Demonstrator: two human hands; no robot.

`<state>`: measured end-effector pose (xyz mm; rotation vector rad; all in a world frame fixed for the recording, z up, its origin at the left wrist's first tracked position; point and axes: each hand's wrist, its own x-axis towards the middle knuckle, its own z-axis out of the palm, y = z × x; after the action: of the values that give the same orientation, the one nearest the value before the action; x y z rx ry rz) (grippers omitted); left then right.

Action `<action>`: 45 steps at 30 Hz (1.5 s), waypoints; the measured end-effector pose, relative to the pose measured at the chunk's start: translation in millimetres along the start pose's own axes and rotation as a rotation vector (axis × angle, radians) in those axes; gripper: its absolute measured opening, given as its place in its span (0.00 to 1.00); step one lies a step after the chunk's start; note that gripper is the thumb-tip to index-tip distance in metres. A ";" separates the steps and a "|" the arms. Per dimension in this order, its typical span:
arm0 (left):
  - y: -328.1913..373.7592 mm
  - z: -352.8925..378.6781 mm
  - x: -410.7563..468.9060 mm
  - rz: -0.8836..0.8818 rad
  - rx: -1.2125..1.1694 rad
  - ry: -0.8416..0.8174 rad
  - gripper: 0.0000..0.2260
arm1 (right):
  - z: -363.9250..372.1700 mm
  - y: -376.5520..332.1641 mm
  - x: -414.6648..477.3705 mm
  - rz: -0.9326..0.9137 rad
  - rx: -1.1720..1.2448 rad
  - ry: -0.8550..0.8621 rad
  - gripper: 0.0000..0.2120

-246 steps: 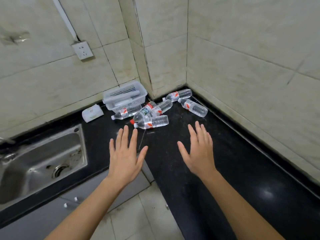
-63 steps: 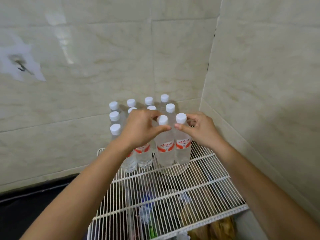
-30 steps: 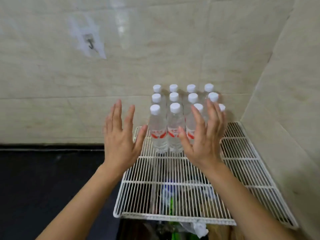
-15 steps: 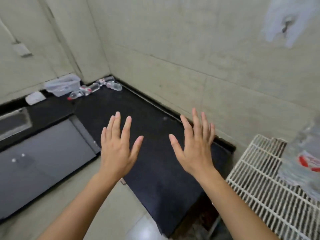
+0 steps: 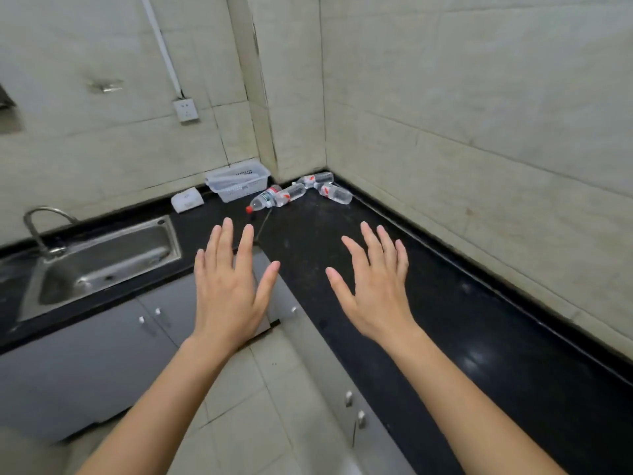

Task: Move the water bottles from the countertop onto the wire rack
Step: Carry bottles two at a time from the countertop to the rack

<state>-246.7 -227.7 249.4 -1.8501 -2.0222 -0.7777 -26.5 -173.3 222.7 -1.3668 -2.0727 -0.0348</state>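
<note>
Water bottles [image 5: 291,193] lay sideways in countertop [image 5: 445,303] corner, red-capped bottle [image 5: 262,202] pointing at sink; basket [image 5: 238,181] contents unclear. Left hand [image 5: 227,289], right hand [image 5: 375,289] spread, empty.

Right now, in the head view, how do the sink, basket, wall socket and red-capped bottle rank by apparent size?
1. Sink
2. Basket
3. Red-capped bottle
4. Wall socket
All lie far off, so true sizes are unsure.

Four bottles [image 5: 334,193], one basket [image 5: 239,181], one sink [image 5: 102,258]

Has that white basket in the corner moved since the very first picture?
No. The white basket sits against the back wall beside the corner pillar, right of the small white box, as before.
</note>
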 end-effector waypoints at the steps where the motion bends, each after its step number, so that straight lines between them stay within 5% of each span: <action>1: -15.2 3.6 10.6 -0.017 0.004 -0.013 0.31 | 12.3 -8.5 11.2 -0.003 0.004 -0.017 0.29; 22: -210.6 178.3 304.6 -0.016 0.130 -0.164 0.32 | 276.8 -18.7 346.8 -0.014 0.131 -0.143 0.33; 31: -280.1 242.1 367.7 -0.083 0.130 -0.283 0.33 | 364.1 -9.8 423.7 -0.069 0.019 -0.234 0.32; 45: -419.0 427.7 473.4 -0.059 -0.003 -0.631 0.31 | 529.7 24.1 524.4 0.189 -0.195 -0.532 0.37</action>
<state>-659.4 392.5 83.0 -2.2448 -2.4345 -0.2080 -399.9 454.3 71.5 -1.8421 -2.4002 0.2369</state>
